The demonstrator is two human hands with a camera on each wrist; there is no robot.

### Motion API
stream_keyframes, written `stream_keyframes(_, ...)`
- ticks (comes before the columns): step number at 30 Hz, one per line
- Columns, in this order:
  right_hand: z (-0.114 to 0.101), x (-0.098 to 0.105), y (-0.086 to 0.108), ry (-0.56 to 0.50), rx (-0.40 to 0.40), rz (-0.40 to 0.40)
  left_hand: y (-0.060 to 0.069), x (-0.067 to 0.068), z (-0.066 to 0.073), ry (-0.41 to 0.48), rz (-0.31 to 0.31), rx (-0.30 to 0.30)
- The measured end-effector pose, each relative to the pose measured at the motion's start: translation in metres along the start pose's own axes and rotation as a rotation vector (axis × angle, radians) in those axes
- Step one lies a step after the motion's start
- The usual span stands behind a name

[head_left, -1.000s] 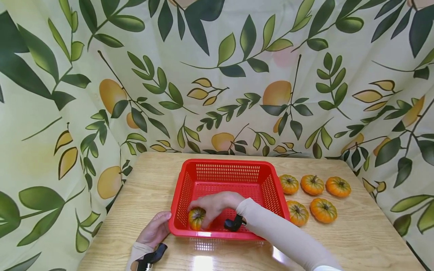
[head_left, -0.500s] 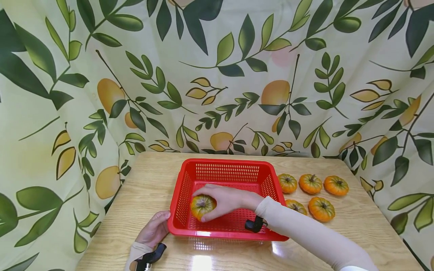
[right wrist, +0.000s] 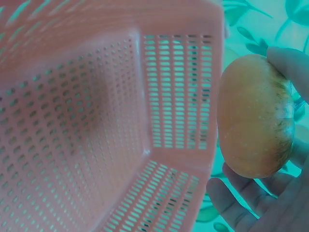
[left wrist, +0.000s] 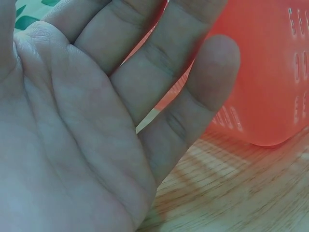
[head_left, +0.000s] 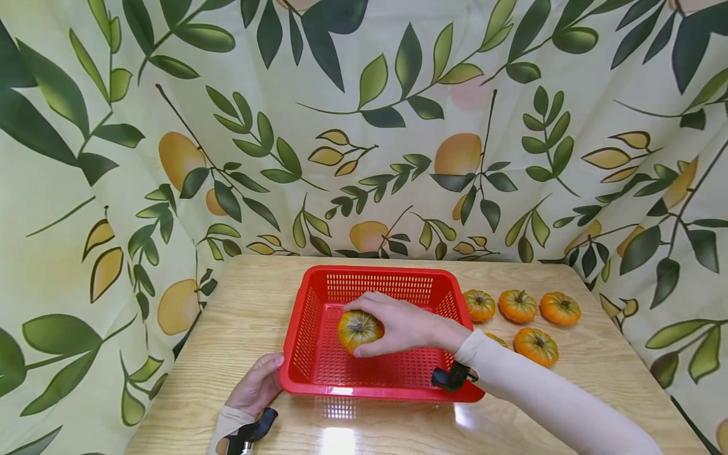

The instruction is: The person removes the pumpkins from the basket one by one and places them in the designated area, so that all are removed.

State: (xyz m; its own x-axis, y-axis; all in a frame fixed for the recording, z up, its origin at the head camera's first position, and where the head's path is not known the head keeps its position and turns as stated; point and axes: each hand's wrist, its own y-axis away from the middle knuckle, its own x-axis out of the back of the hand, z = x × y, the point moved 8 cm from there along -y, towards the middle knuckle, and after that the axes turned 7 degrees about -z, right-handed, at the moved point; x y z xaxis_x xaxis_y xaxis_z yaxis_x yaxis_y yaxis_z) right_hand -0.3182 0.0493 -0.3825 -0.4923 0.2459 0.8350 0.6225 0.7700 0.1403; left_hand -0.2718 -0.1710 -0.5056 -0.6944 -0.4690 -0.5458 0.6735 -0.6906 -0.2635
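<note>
My right hand (head_left: 398, 325) grips a small orange-green pumpkin (head_left: 357, 330), thumb on the near side and fingers around the far side. In the head view the pumpkin appears over the inside of the red plastic basket (head_left: 382, 393). The right wrist view shows this pumpkin (right wrist: 253, 116) lifted clear of the basket floor, above the rim. At the basket's left front corner, my left hand (head_left: 256, 385) touches the rim. Its extended fingers lie beside the basket's outer wall (left wrist: 263, 72) in the left wrist view, with the palm bare.
Several more pumpkins (head_left: 517, 306) stand on the wooden table (head_left: 250, 303) right of the basket; the right forearm partly covers one pumpkin (head_left: 497, 339). A leaf-patterned cloth (head_left: 341, 189) hangs behind and at both sides.
My right hand has raised the pumpkin from the basket's left front corner and carried it up and to the right. The left hand stays at the rim.
</note>
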Motion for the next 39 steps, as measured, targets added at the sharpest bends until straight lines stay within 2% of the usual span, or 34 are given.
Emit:
stream_keyframes(8,0.007,0.015,0.011,-0.036,-0.028,0.06,0.0,0.001,-0.001,-0.002,0.016,0.012)
stream_keyframes(15,0.013,0.02,0.02,-0.064,-0.032,0.105,0.001,0.002,-0.002,-0.005,0.028,0.027)
stream_keyframes(24,0.026,0.026,0.032,-0.119,-0.078,0.131,0.001,0.004,-0.003,0.01,0.046,0.038)
stream_keyframes(39,0.044,0.043,0.056,-0.132,-0.156,0.19,0.0,0.002,-0.001,-0.008,-0.006,-0.001)
